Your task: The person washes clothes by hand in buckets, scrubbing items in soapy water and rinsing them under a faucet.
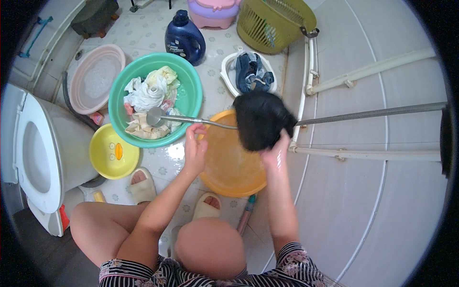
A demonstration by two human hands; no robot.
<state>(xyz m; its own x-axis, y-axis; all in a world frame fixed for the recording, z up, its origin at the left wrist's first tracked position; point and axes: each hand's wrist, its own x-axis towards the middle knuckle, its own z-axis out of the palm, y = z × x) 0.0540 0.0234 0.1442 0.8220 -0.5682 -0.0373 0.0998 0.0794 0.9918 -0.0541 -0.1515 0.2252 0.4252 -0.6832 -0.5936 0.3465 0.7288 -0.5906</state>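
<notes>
In my raised right hand [276,150] is a bulky black cloth item [262,119], blurred; whether it is a cap or a bunched garment I cannot tell. It hangs over the right part of an orange basin [233,165] that looks to hold water. My left hand [194,150] is at the basin's left edge, its fingertips closed at the handle of a silver shower head [157,116]. The shower head lies over a green basin [193,103] with white and pale clothes [150,95]. Its metal hose [373,114] passes behind the black cloth to the right.
A yellow basin [103,165] and a pink basin [79,83] stand left, beside a toilet [40,148]. Beyond are a dark blue detergent bottle [184,40], a white basin [224,74] with blue shoes [248,71], and an olive basket [263,28]. Pipes [373,71] run along the right wall.
</notes>
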